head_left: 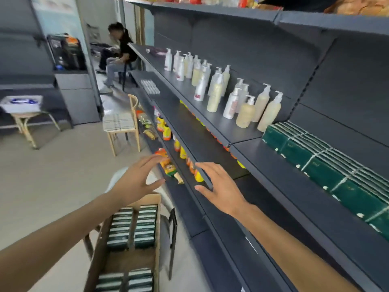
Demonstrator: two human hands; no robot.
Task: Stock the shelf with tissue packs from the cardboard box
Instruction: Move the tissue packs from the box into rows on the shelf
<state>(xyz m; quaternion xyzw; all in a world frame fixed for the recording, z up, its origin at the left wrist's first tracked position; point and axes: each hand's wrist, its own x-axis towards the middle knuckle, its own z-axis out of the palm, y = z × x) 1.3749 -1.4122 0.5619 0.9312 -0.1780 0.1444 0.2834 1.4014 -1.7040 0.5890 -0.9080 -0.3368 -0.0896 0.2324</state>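
A cardboard box [156, 228] sits on a chair at the bottom centre, holding rows of green tissue packs [132, 226] at its far end and more at its near end, with a bare gap between. Stacked green tissue packs [315, 163] line the right part of the dark shelf [273, 175]. My left hand [136, 182] hovers over the box's far end, fingers spread and empty. My right hand [219, 186] reaches forward beside the edge of a lower shelf, fingers straight, holding nothing.
Pump bottles [231, 95] stand on the same shelf left of the tissue packs. Snack bags [168, 163] fill lower shelves. A wooden chair [122, 125] stands in the aisle, a person [120, 53] sits further back, and a stool with a white tub [21, 104] is at left.
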